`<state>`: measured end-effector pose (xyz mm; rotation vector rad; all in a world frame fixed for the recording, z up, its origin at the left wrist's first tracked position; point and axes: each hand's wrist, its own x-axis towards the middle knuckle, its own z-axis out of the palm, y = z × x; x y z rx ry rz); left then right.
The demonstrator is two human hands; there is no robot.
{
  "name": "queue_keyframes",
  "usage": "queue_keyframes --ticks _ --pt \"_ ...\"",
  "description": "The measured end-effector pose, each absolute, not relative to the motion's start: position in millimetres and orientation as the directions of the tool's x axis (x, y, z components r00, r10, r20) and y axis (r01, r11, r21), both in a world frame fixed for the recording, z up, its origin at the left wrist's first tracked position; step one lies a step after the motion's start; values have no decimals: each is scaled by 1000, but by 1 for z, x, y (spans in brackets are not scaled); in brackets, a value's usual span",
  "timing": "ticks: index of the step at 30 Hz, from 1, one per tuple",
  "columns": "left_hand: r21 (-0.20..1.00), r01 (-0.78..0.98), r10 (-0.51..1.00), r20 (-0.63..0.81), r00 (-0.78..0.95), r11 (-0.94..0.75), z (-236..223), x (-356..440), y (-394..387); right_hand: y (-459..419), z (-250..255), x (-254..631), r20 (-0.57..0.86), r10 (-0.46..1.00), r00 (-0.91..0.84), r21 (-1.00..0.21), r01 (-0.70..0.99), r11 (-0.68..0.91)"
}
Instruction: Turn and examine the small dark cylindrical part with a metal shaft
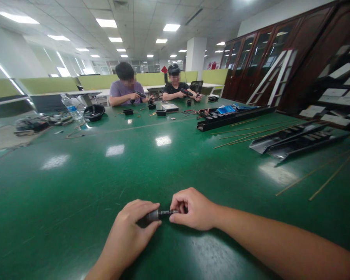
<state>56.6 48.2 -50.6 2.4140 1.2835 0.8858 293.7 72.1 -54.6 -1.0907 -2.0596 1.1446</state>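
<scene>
I'm pinching the wide dark-metal end of a small cylindrical fitting point(156, 215) with my left hand point(130, 227) and its thin black shaft with my right hand point(192, 210), both clamped on it at 6 o'clock above the green table point(76, 194), with black slotted cable trunking point(236, 118) lying at 1 o'clock.

dark grey connector point(154, 215), glossy green workbench point(76, 202)

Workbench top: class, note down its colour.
The workbench top is glossy green, shown best in the head view.
</scene>
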Motion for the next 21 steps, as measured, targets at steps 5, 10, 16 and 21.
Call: queue_keyframes --ticks 5,10,16,21 --pt "490 657 818 393 420 -572 -50 56 47 72 -54 294 76 845 -529 -867 383 318" --pt "497 652 819 392 419 -572 -49 56 48 72 -54 294 81 846 -527 -868 379 320" --pt "488 660 818 396 416 -572 -52 54 48 72 -55 294 81 847 -525 -868 380 319" --pt "492 662 823 390 414 -566 -53 53 47 72 -55 294 82 849 -523 -870 378 317"
